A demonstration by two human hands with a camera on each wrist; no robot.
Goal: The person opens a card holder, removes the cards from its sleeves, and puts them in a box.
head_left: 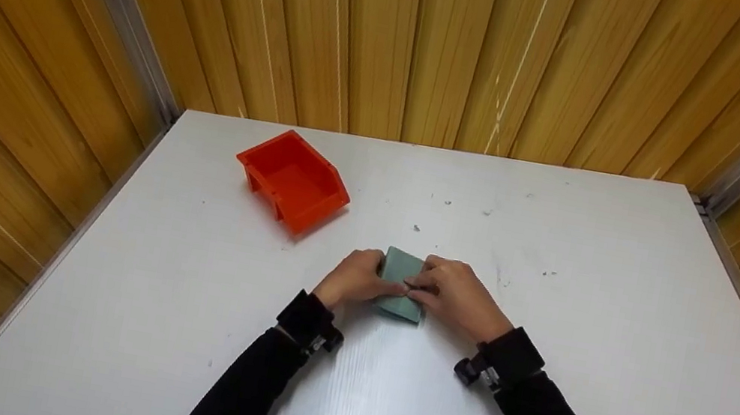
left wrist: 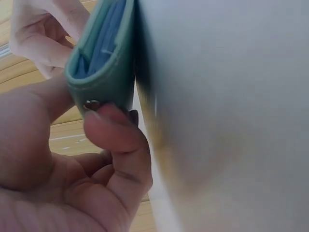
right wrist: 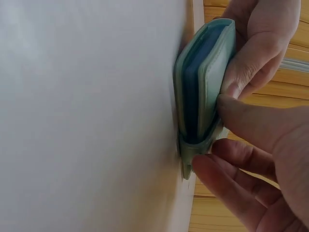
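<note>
A small green wallet lies on the white table in front of the person. Blue inner sleeves show along its folded edge in both wrist views, and a small metal snap sits on its spine side in the left wrist view. The left hand grips the wallet from the left, thumb across its top face, fingers curled at the edge. From the right, the right hand pinches the closing strap at the wallet's side with thumb and fingers. Both thumbs meet near the middle of the cover.
An orange-red open bin stands at the back left of the table, apart from the hands. Wood-patterned panels rise behind the table and at both sides. Small dark marks dot the tabletop.
</note>
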